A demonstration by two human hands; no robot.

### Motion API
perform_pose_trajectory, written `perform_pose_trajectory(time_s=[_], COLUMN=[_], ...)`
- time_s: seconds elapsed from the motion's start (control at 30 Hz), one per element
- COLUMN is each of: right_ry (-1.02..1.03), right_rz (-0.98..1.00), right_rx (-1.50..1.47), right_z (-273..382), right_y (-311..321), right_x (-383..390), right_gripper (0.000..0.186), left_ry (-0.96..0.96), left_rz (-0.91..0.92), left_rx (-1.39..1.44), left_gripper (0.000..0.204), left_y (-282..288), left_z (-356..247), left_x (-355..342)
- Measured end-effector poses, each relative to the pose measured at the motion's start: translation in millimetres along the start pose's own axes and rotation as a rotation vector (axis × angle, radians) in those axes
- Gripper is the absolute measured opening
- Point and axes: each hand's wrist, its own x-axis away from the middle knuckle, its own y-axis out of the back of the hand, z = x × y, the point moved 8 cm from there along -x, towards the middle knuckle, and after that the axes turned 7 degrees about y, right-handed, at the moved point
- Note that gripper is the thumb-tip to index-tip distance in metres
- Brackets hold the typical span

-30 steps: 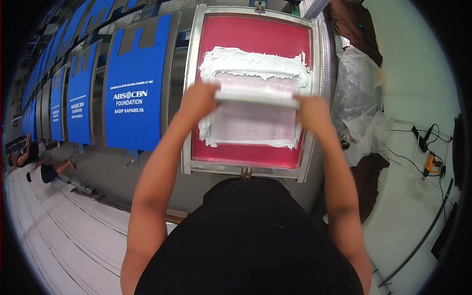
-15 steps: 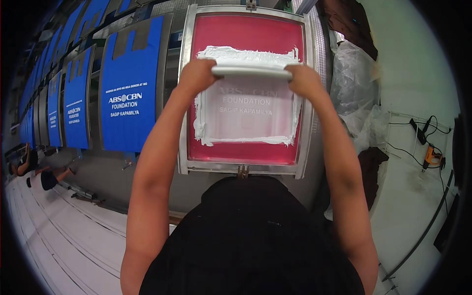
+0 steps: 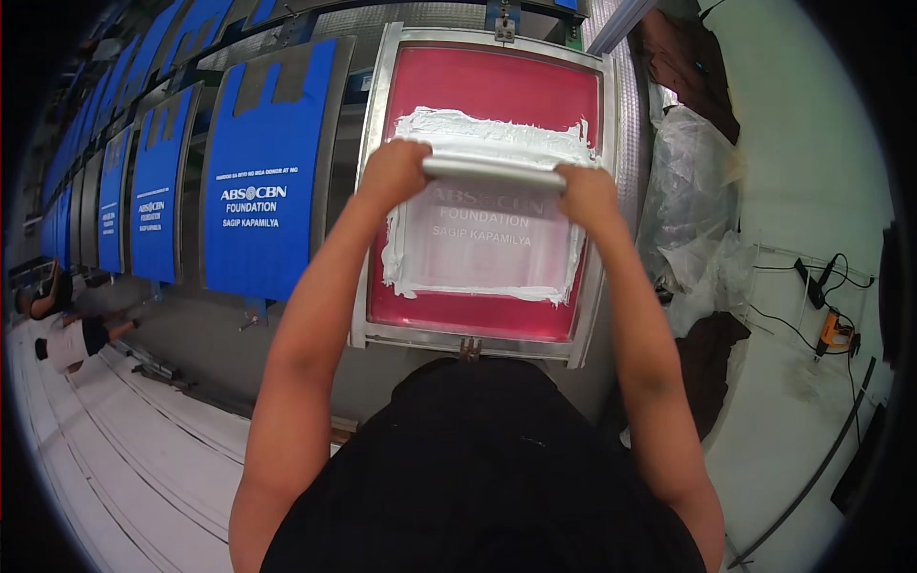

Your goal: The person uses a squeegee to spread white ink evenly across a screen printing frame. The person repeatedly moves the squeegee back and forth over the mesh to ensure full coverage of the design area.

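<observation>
My left hand (image 3: 395,178) and my right hand (image 3: 587,198) are wrapped round the two ends of a pale squeegee (image 3: 494,171). It lies crosswise over a silver-framed printing screen (image 3: 368,277) in front of me. The screen's mesh is red round its border (image 3: 439,72). A paler middle area (image 3: 478,263) carries an emblem and lines of lettering. Thick white ink (image 3: 497,129) is heaped beyond the squeegee and rims the pale area on its sides and near edge. The squeegee's blade and its contact with the mesh cannot be made out.
To the left, several boards carry blue bags (image 3: 258,172) with white print. Another person (image 3: 72,334) is low at the far left. Clear plastic sheeting (image 3: 697,191) and dark brown cloth (image 3: 712,363) lie to the right, beyond them an orange heat-gun-like tool (image 3: 834,334) with cords.
The whole view has shifted, so the screen sits lower in the picture. Both hands have drawn the squeegee slightly nearer to me across the screen, keeping their grip.
</observation>
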Motion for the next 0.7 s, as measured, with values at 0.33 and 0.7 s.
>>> perform_pose_trajectory(time_s=[0.33,0.7], right_ry=[0.094,0.21], right_rz=[0.007,0.093], right_rx=[-0.116,-0.122], right_z=[-20.6,21.0], right_y=[75.7,49.9], right_x=[-53.3,-87.4], right_gripper=[0.041,0.046], left_ry=[-0.015,0.578], left_rz=[-0.735,0.855], left_rx=[0.073,1.429], left_gripper=[0.038,0.049], left_y=[123.1,-183.5], left_z=[-15.7,-73.3], left_x=[60.5,330.3])
